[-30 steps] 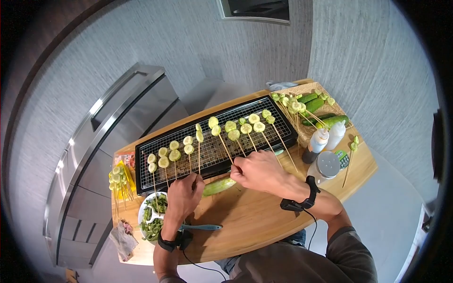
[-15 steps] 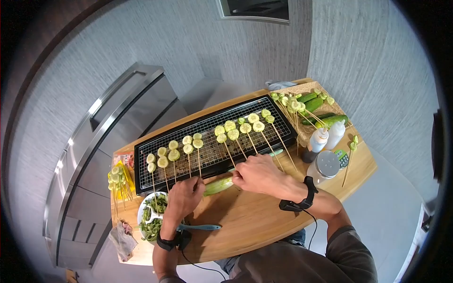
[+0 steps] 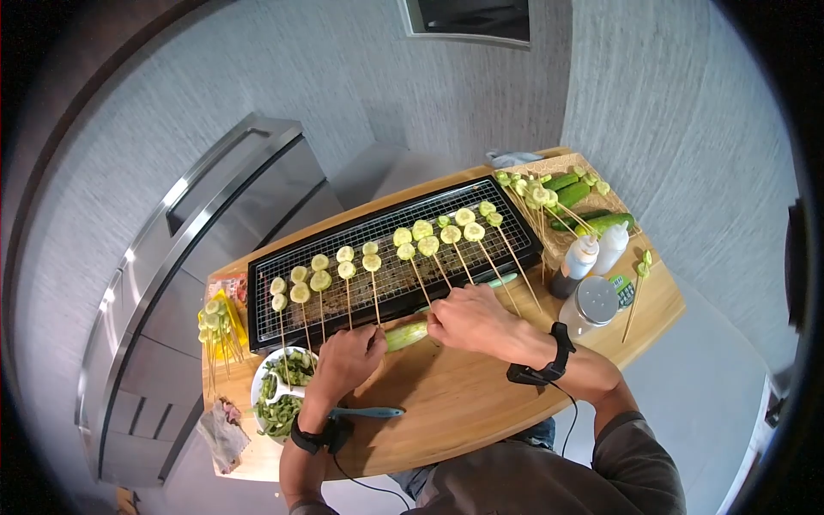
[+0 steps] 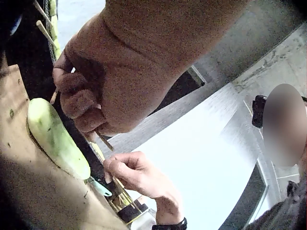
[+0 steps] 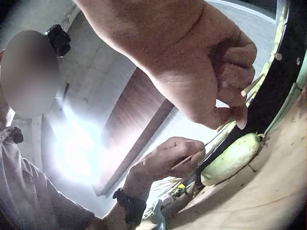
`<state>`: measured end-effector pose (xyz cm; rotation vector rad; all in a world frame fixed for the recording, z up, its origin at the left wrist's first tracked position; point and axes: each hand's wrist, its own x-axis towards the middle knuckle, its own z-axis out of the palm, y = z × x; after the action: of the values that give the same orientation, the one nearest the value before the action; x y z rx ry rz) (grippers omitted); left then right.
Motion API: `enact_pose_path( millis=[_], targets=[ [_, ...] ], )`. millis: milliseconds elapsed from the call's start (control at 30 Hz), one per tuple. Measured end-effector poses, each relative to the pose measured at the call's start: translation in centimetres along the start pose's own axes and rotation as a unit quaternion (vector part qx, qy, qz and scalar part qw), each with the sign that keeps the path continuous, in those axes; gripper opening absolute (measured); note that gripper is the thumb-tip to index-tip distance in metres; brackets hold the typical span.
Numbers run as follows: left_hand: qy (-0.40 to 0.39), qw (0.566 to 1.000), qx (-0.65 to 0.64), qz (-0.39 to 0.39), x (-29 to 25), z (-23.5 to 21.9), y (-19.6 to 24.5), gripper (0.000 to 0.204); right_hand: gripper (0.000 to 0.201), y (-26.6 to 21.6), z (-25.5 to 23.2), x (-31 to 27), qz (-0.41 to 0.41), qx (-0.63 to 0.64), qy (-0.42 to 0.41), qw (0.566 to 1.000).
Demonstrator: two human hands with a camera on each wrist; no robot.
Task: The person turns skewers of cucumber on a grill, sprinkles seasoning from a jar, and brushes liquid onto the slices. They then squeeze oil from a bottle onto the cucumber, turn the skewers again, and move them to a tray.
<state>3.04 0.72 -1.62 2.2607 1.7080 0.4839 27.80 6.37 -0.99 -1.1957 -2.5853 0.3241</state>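
Note:
A long black grill [image 3: 343,296] with a wire rack carries a row of skewers, each with round pale green zucchini slices. My left hand [image 3: 348,359] is at its front edge and pinches a stick, whose blunt end [image 4: 104,140] pokes out below the fingers. That zucchini skewer [image 3: 372,260] has its slices flat on the rack. To the right, curled fingers of my right hand [image 3: 470,316] grip the stick of another zucchini skewer [image 3: 404,243], also flat on the rack. A pale whole zucchini [image 3: 407,335] lies on the table between the hands.
Left of me is a white bowl [image 3: 256,396] of chopped greens, near a blue-handled brush [image 3: 378,412] and a yellow tray [image 3: 238,324] with skewers. Sauce bottles [image 3: 579,257], a shaker [image 3: 595,300] and a board [image 3: 592,206] with whole zucchini and skewers stand right.
Two raised skewers, one turned edge-on at the left hand and one at the right, have come down flat on the rack. My left hand has shifted slightly right.

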Motion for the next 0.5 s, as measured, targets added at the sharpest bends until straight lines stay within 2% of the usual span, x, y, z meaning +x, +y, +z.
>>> enact_pose_path(
  millis=[67, 300, 500],
  targets=[
    [0.015, 1.000, -0.003, 0.024, 0.1, 0.3, -0.1, 0.023, 0.025, -0.1, -0.1, 0.1, -0.008, 0.004, -0.011, 1.000],
    [0.044, 0.999, 0.018, 0.019, 0.2, 0.5, 0.1, 0.026, 0.027, -0.3, -0.2, 0.1, -0.014, -0.014, -0.018, 1.000],
    [0.062, 0.998, -0.004, 0.026, -0.2, -0.4, 0.8, 0.034, 0.033, 0.2, -1.2, -1.2, -0.013, -0.035, 0.029, 0.999]
  ],
)
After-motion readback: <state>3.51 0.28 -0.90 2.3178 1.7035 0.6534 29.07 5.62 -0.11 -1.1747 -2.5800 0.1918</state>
